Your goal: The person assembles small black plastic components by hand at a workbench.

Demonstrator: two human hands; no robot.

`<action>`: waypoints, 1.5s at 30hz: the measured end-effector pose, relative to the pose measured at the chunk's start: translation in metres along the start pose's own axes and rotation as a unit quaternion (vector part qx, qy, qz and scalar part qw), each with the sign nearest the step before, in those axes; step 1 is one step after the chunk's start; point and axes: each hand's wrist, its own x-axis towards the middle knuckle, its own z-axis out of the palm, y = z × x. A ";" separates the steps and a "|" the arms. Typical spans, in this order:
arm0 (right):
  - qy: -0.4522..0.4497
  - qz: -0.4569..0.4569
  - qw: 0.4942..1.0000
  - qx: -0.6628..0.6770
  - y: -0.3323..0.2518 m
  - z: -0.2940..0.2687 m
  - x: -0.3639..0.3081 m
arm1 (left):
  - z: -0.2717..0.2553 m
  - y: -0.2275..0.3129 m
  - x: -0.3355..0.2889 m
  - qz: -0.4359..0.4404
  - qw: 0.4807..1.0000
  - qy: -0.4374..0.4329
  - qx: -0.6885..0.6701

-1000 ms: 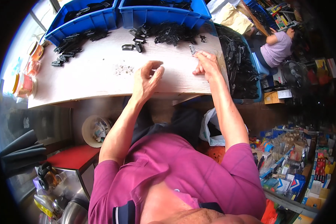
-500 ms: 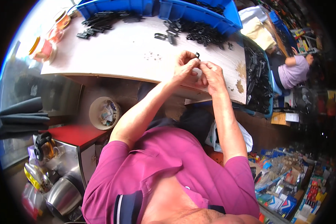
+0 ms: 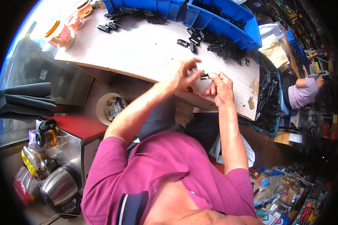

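Over the table's near edge, my right hand pinches a small black plastic clip-like part between thumb and fingertips. The part points left, and its grip end is hidden by the fingers. My left hand is just left of it with fingers spread and slightly blurred; one fingertip comes close to the part, and whether it touches I cannot tell. Beyond my hands, a heap of similar black parts lies against a blue bin. A few looser pieces lie at its left side.
Another black pile lies before a second blue bin. Lidded jars stand at the table's left end. A crate of black parts adjoins the right edge. A waste bucket is below left. Another person sits far right.
My left hand has loosened from the black part and spread its fingers. The part, upright between both hands before, now lies sideways in my right hand. The whole view has shifted.
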 end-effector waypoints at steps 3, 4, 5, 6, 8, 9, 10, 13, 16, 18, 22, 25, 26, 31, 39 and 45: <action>0.013 0.005 0.999 0.037 -0.002 0.006 -0.004 | -0.044 -0.041 0.045 0.068 0.919 0.202 0.330; 0.012 -0.004 0.999 0.045 -0.001 0.007 -0.004 | -0.066 -0.053 0.063 0.088 0.894 0.228 0.376; 0.011 -0.005 0.999 0.047 0.001 0.002 -0.003 | -0.079 -0.052 0.077 0.019 0.876 0.215 0.432; 0.010 -0.006 0.999 0.047 0.002 0.003 -0.004 | -0.095 -0.056 0.088 0.007 0.863 0.197 0.465; 0.013 -0.006 0.998 0.054 0.002 0.006 -0.004 | -0.120 -0.074 0.102 -0.049 0.831 0.143 0.535; 0.012 -0.004 0.998 0.054 0.002 0.006 -0.004 | -0.126 -0.080 0.104 -0.049 0.832 0.142 0.534; 0.020 -0.004 0.998 0.055 0.002 0.005 -0.005 | -0.125 -0.082 0.106 -0.033 0.829 0.138 0.541; 0.022 -0.011 0.999 0.047 0.004 0.002 -0.003 | -0.118 -0.081 0.099 0.006 0.818 0.154 0.554; 0.015 -0.017 0.999 0.040 0.001 0.003 -0.003 | -0.109 -0.070 0.086 0.021 0.823 0.166 0.542; 0.017 -0.015 0.999 0.044 0.002 0.003 -0.002 | -0.114 -0.074 0.079 0.057 0.814 0.133 0.563; 0.008 -0.024 0.997 0.080 0.006 0.001 -0.001 | -0.107 -0.064 0.061 0.075 0.844 0.118 0.519; 0.012 -0.026 0.996 0.084 0.006 0.001 -0.004 | -0.102 -0.054 0.052 0.097 0.848 0.098 0.512; 0.014 -0.028 0.996 0.084 0.006 0.001 -0.005 | -0.100 -0.053 0.049 0.099 0.848 0.097 0.511; 0.039 -0.027 0.994 0.098 0.005 0.004 -0.007 | -0.095 -0.040 0.034 0.142 0.865 0.071 0.476; 0.028 -0.034 0.996 0.073 0.004 0.005 -0.007 | -0.082 -0.035 0.022 0.121 0.909 0.069 0.394; 0.045 -0.052 0.994 0.082 0.003 0.005 -0.008 | -0.083 -0.043 0.015 0.084 0.875 0.111 0.463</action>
